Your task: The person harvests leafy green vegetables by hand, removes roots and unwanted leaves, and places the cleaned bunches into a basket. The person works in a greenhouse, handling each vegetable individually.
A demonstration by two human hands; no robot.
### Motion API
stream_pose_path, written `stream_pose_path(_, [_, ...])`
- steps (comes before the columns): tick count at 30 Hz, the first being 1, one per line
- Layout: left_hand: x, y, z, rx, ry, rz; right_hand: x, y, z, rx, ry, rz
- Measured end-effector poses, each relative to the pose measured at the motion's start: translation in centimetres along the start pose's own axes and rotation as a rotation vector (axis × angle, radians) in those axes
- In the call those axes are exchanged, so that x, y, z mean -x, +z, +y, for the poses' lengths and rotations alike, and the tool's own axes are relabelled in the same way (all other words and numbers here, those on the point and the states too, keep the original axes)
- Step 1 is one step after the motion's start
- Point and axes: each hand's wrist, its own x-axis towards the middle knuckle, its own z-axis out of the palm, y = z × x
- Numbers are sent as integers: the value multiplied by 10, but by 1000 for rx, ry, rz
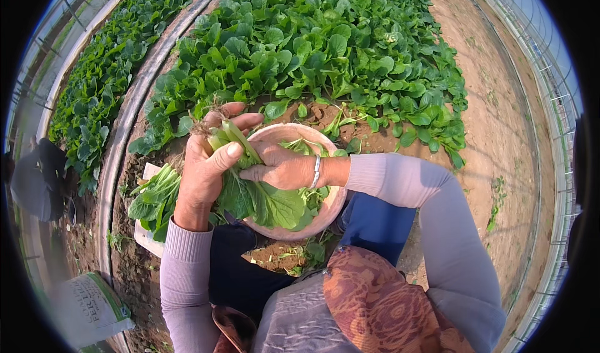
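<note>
My left hand (208, 158) cradles a few uprooted leafy green plants (276, 207), their soil-crusted roots turned up and away from me. Around the same plants, just above where the leaves spread, my right hand (281, 165) is closed; a silver bangle circles that wrist. Beneath both hands stands a round pinkish basin (323, 224) with loose green leaves in it, partly covered by the held leaves. To the left of my left wrist, a pile of pulled greens (157, 200) lies on a pale flat board or tray (149, 243).
A dense bed of leafy greens (318, 39) grows in front, and another planted strip (112, 76) runs at left beyond a pale narrow border (140, 81). A white printed sack (93, 308) lies lower left. Bare soil (492, 118) stretches along the right by the greenhouse wall.
</note>
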Motion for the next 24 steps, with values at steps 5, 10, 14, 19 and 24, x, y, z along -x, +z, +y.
stream_pose_path(5, [8, 4, -3, -295, -128, 37, -12, -6, 25, 85, 10, -238])
stream_pose_path(10, [16, 12, -7, -232, -109, 136, -24, -83, 115, 135, 131, -514])
stream_pose_path(14, [12, 6, 3, -242, -391, 240, 4, -173, 251, 1622, 440, -234])
stream_pose_path(19, [-7, 15, 4, -548, -472, 283, 13, -256, 339, 1939, 861, -431])
stream_pose_path(24, [-37, 9, 9, -466, -793, 225, 12, -285, 374, 2056, 1001, -659])
